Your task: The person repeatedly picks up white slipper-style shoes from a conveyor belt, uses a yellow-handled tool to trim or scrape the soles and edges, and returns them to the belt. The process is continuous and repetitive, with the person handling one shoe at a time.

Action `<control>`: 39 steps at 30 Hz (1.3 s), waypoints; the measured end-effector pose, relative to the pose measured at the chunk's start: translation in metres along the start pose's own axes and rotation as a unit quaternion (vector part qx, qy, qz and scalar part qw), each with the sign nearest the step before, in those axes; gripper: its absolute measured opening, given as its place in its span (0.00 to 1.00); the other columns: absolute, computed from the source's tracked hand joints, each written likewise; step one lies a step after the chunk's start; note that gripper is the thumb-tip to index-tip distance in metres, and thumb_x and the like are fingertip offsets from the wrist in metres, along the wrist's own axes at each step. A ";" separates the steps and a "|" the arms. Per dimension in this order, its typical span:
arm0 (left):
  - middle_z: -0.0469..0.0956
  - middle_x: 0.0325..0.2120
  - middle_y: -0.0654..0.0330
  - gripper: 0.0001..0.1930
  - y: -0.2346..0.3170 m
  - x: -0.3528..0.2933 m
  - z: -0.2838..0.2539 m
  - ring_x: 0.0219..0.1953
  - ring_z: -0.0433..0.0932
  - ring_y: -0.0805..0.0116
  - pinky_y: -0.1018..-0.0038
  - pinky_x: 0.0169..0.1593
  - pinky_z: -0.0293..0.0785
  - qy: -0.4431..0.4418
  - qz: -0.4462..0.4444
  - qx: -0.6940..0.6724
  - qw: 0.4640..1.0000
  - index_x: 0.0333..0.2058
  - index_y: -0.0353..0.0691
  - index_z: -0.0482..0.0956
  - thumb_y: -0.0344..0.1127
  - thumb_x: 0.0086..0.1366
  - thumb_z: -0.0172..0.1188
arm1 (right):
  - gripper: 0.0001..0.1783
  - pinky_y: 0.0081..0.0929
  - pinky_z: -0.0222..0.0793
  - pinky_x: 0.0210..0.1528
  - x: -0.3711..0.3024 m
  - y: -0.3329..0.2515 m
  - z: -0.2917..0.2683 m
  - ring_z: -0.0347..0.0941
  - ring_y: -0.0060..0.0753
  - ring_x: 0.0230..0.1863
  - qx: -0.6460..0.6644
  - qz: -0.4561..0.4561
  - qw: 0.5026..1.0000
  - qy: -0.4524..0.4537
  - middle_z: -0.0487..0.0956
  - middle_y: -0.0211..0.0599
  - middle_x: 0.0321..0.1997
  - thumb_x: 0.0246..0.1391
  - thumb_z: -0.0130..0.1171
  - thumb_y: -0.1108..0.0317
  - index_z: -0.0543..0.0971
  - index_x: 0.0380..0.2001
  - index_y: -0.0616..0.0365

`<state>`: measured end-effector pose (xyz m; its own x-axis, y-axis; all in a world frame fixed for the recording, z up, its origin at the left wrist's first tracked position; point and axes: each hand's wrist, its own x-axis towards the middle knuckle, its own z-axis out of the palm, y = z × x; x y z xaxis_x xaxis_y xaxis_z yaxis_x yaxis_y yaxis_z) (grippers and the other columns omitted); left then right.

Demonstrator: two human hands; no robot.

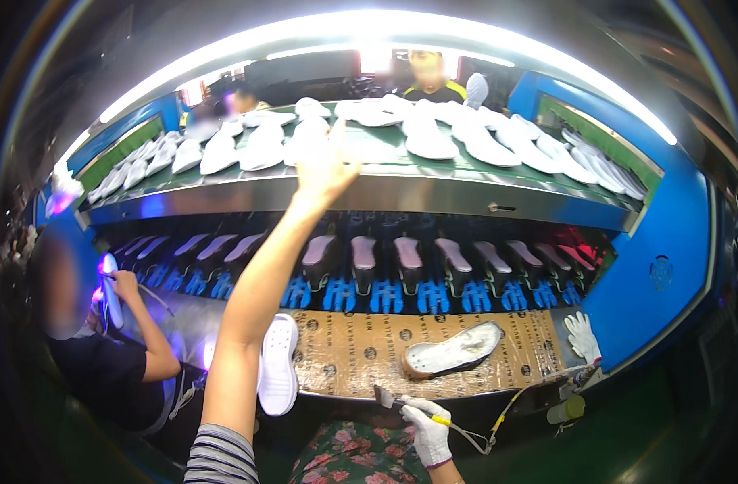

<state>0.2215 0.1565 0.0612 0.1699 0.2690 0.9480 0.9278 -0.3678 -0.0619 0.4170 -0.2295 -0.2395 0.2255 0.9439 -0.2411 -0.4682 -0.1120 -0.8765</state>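
Observation:
My bare left hand [327, 165] is stretched out over the upper conveyor, at the row of white shoe soles [427, 139]. Its fingers look extended beside a white sole, though glare washes out their tips. In a white glove, my right hand [428, 434] grips a flat-headed brush [383, 397] with a hose attached, just off the bench's near edge. On the brown-covered bench [345, 347] lies a shoe [454, 348] with a white upper side and a tan and dark edge. Next to my left forearm is a white outsole [279, 367], at the bench's left end.
Below the conveyor, pinkish shoe forms [362, 252] line up above blue clamps [387, 297]. A white glove [581, 337] lies at the bench's right end, near a yellowish container [564, 410]. On my left, a co-worker [103, 363] holds a sole; others stand behind the conveyor.

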 end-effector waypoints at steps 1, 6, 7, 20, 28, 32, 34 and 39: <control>0.84 0.46 0.48 0.26 -0.039 -0.007 -0.012 0.49 0.84 0.48 0.56 0.50 0.80 -0.066 -0.026 -0.010 0.997 0.53 0.44 0.84 0.51 0.59 0.72 | 0.11 0.21 0.79 0.39 0.001 0.002 0.008 0.84 0.27 0.36 0.020 -0.002 1.000 -0.010 0.89 0.42 0.41 0.55 0.69 0.83 0.88 0.42 0.67; 0.85 0.31 0.58 0.13 -0.086 -0.045 -0.113 0.37 0.87 0.64 0.69 0.43 0.83 -0.129 -0.278 -0.370 0.877 0.46 0.38 0.82 0.35 0.65 0.71 | 0.10 0.23 0.79 0.40 0.011 -0.001 0.017 0.84 0.30 0.36 0.035 -0.025 0.999 -0.021 0.88 0.44 0.41 0.54 0.68 0.84 0.87 0.41 0.69; 0.84 0.36 0.57 0.13 -0.098 -0.062 -0.129 0.38 0.86 0.66 0.72 0.43 0.82 -0.083 -0.265 -0.417 0.866 0.46 0.36 0.80 0.34 0.66 0.70 | 0.10 0.24 0.80 0.40 0.013 -0.007 0.020 0.84 0.31 0.38 0.068 -0.019 0.997 -0.030 0.88 0.46 0.44 0.55 0.68 0.84 0.87 0.41 0.68; 0.83 0.38 0.66 0.11 -0.013 -0.351 -0.225 0.33 0.75 0.84 0.82 0.37 0.73 -0.137 -0.545 -0.509 0.651 0.52 0.34 0.84 0.27 0.73 0.62 | 0.09 0.38 0.81 0.59 0.003 -0.079 0.084 0.84 0.42 0.52 0.079 -0.130 0.979 -0.133 0.86 0.47 0.52 0.54 0.67 0.83 0.85 0.39 0.66; 0.87 0.43 0.59 0.16 0.082 -0.460 -0.241 0.43 0.86 0.70 0.70 0.51 0.82 -0.302 -0.674 -0.635 0.228 0.51 0.31 0.83 0.37 0.73 0.65 | 0.11 0.31 0.80 0.52 0.009 -0.049 0.109 0.86 0.34 0.47 -0.215 -0.190 0.924 -0.252 0.89 0.42 0.44 0.51 0.75 0.78 0.90 0.40 0.61; 0.69 0.68 0.36 0.50 0.100 -0.454 -0.283 0.69 0.71 0.40 0.44 0.75 0.60 -0.273 -0.729 -0.627 0.024 0.75 0.36 0.59 0.76 0.73 0.42 | 0.10 0.30 0.81 0.47 0.017 -0.047 0.108 0.86 0.34 0.43 -0.243 -0.223 0.909 -0.254 0.90 0.42 0.41 0.50 0.76 0.77 0.90 0.38 0.60; 0.64 0.70 0.32 0.64 0.098 -0.463 -0.280 0.70 0.65 0.27 0.36 0.75 0.54 -0.140 -0.615 -0.748 -0.207 0.78 0.39 0.52 0.91 0.61 0.29 | 0.10 0.29 0.81 0.46 0.020 -0.045 0.109 0.87 0.34 0.43 -0.268 -0.263 0.889 -0.261 0.90 0.42 0.42 0.50 0.76 0.76 0.90 0.38 0.60; 0.67 0.69 0.41 0.64 0.105 -0.429 -0.254 0.69 0.69 0.36 0.41 0.72 0.63 -0.074 -0.570 -0.801 -0.165 0.77 0.44 0.55 0.92 0.59 0.27 | 0.15 0.35 0.81 0.45 0.026 -0.060 0.117 0.85 0.42 0.42 -0.371 -0.369 0.805 -0.282 0.89 0.42 0.47 0.47 0.73 0.76 0.89 0.41 0.57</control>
<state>0.1618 -0.2241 -0.2727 0.6382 0.7695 0.0248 -0.7626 0.6362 -0.1171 0.3510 -0.1618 -0.1445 -0.3123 0.8064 0.5022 0.3007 0.5854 -0.7529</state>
